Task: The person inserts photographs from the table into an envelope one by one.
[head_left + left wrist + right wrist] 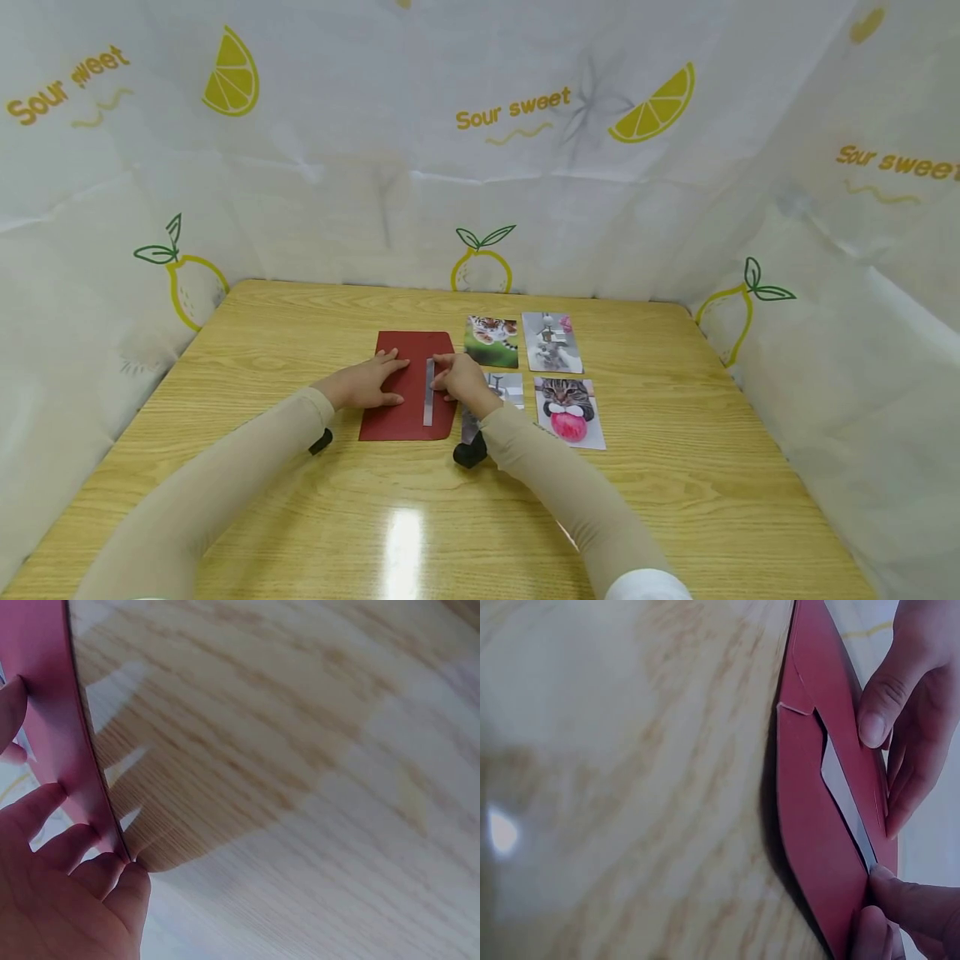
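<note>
A red paper envelope [397, 408] lies on the wooden table in front of me. Out of its opening, beside the flap [810, 802], shows a narrow greyish-white card edge [428, 400]. My left hand [365, 382] rests on the envelope's left part with fingers spread, and the left wrist view has its fingertips along the envelope's edge. At the card's right side, my right hand [461, 379] has curled fingers and pinches the card edge with its fingertips at the opening. Most of the card is hidden inside the envelope.
Right of the envelope lie photo cards: a tiger [491, 343], a grey scene with a pink flower [553, 343], a cat with a pink ball [568, 417], and another grey card [510, 386] partly under my right hand. A lemon-print white curtain [360, 200] hangs behind the table [675, 467].
</note>
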Motion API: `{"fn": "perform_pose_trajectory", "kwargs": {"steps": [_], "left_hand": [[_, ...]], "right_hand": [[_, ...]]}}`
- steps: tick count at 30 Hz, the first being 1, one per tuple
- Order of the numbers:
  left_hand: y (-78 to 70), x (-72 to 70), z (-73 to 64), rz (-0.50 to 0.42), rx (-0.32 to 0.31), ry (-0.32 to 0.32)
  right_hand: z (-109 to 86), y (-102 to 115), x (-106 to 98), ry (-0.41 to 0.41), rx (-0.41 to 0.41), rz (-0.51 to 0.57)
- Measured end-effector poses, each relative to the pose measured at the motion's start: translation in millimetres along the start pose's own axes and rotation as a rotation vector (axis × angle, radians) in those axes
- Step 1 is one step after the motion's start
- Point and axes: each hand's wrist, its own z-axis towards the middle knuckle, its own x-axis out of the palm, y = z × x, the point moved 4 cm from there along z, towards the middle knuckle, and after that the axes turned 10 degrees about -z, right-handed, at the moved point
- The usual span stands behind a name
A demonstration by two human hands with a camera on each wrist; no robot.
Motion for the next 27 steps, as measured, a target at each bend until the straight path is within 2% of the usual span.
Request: {"fn": "perform_pose_trajectory", "kwargs": {"steps": [15,21,27], "left_hand": [[-0.4,-1.1,-2.3,-0.004,0.016,-0.003],[1.0,-0.6,-2.1,-0.009,0.014,0.001],[2.5,-0.2,-0.8,-0.012,0.006,0.000]], "right_hand": [[-1.1,0,-1,0.017,-0.012,0.026],[-0.1,-1,-8,0.057,-0.018,0.116],[-11.2,6,-30,0.099,-0.051,0.238]]}}
